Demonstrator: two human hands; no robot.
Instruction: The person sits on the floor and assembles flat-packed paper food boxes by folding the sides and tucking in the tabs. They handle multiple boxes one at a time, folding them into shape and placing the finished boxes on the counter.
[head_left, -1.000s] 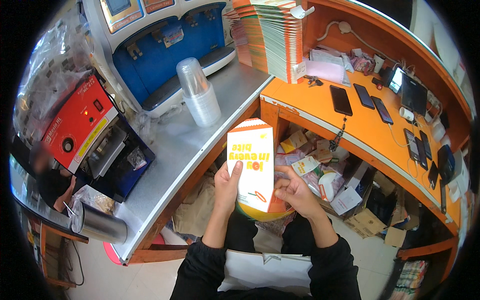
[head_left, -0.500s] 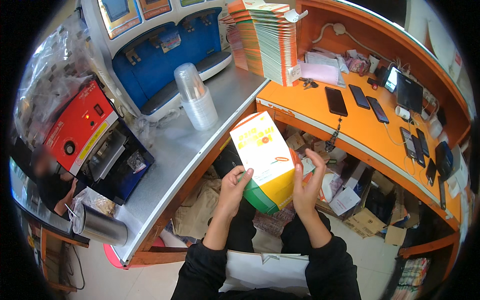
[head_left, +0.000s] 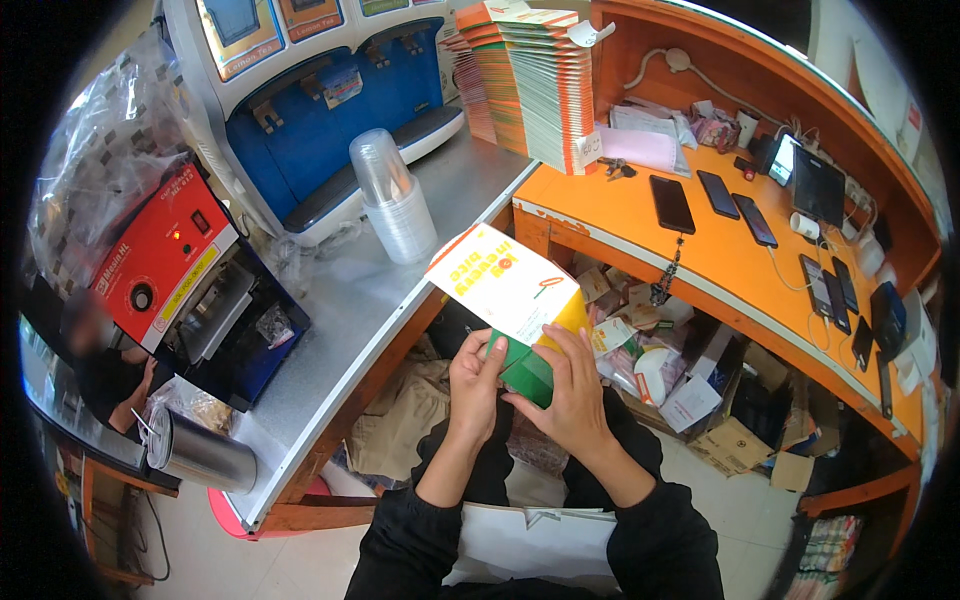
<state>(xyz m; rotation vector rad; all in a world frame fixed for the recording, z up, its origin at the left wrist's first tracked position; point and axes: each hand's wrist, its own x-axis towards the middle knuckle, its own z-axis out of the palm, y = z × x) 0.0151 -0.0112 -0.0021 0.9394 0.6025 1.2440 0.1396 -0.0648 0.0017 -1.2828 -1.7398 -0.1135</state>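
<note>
A cardboard food box (head_left: pixel 505 285), white, yellow and green with an orange edge, is held tilted above my lap. My left hand (head_left: pixel 474 385) grips its green end, thumb on the near side. My right hand (head_left: pixel 568 385) clasps the same end from the right, its fingers over the white and yellow panels and its thumb low by the green part. Below my hands, a white open-topped carton (head_left: pixel 530 548) rests at my lap. A tall stack of flattened boxes (head_left: pixel 535 90) in similar colours stands where the two counters meet.
On the grey metal counter (head_left: pixel 330 330) stand nested clear plastic cups (head_left: pixel 398 210), a red sealing machine (head_left: pixel 165 265), a drink dispenser (head_left: pixel 330 110) and a steel canister (head_left: pixel 205 450). Several phones (head_left: pixel 672 203) lie on the orange counter (head_left: pixel 600 205). Cartons (head_left: pixel 735 440) fill the space underneath. Another person (head_left: pixel 105 370) is at far left.
The box has turned, its far end swinging left. My right hand has moved from the box's right side, fingers raised, to clasp its green end beside my left hand.
</note>
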